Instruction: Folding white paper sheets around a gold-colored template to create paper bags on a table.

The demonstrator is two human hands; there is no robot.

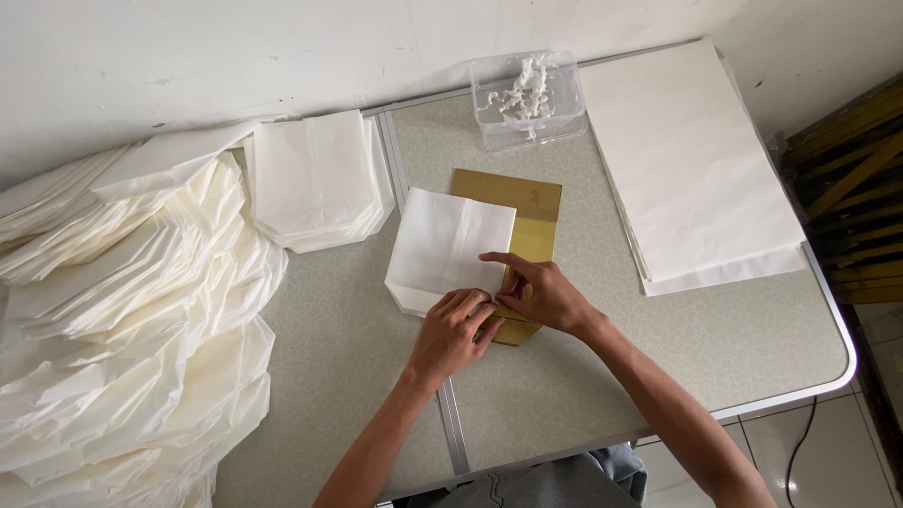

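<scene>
Both hands are down on the white paper bag (450, 246), which lies flat near the middle of the tabletop (602, 357), partly over a brown cardboard template (531, 202). The left hand (453, 331) presses the bag's near edge with fingers curled close together, pinning a fold. The right hand (546, 293) sits just beside it, fingers narrow, forefinger stretched along the crease, thumb tucked at the paper's corner. This looks like thin, light paper: soft enough to crease, easy to tear or wrinkle, likely to slide on the smooth card. Best held flat at the edges and folds, as now.

Outward: a clear plastic tub (530, 102) at the far edge holds a tangled white clump, kind unclear. To its right, a stack of large flat white sheets (691, 160). To the left, a small pile of folded bags (318, 179), and beyond that a big sprawling heap of finished bags (132, 320).
</scene>
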